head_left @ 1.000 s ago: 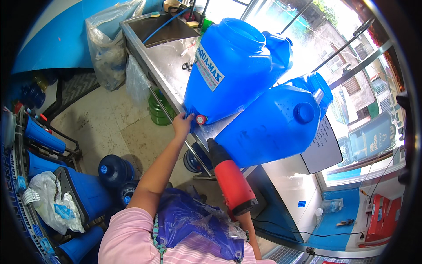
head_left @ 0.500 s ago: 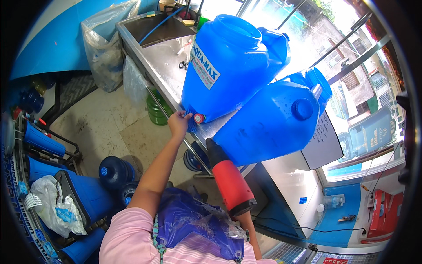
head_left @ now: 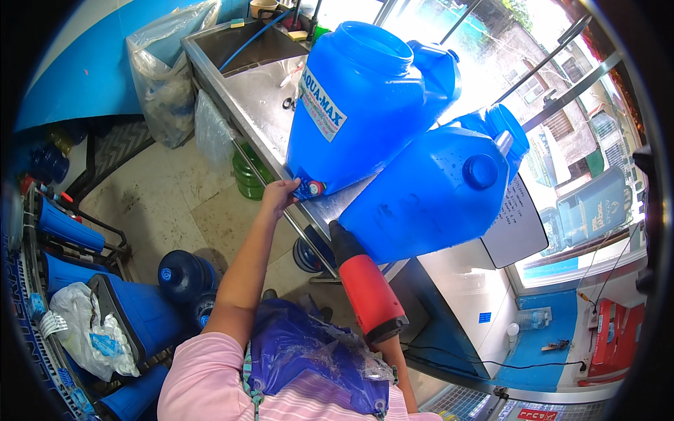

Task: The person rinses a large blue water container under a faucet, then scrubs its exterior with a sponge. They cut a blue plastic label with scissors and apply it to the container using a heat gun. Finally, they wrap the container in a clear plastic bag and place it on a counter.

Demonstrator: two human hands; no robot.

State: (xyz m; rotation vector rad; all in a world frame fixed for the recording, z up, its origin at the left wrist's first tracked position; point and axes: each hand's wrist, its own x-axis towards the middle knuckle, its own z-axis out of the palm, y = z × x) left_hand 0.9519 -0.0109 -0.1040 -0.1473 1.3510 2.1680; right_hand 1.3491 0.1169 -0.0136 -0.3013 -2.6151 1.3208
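An upright blue water container with a white label stands on the steel counter. Low on its near side is a tap with a red and white end. My left hand pinches a small blue printed plastic wrap at this tap. A red and black heat gun is in my right hand, which its body mostly hides; only the wrist and forearm show. The gun's dark nozzle points up toward the counter edge, below the tap. Beside it a second blue container lies tilted, its capped opening facing up.
More blue containers stand behind, by the window. The steel sink is at the far left of the counter. Large dark-blue bottles and a green one sit on the floor. A black cord runs at the right.
My left hand has shifted slightly left and down, and the blue printed wrap at the tap now shows more. The heat gun has barely moved.
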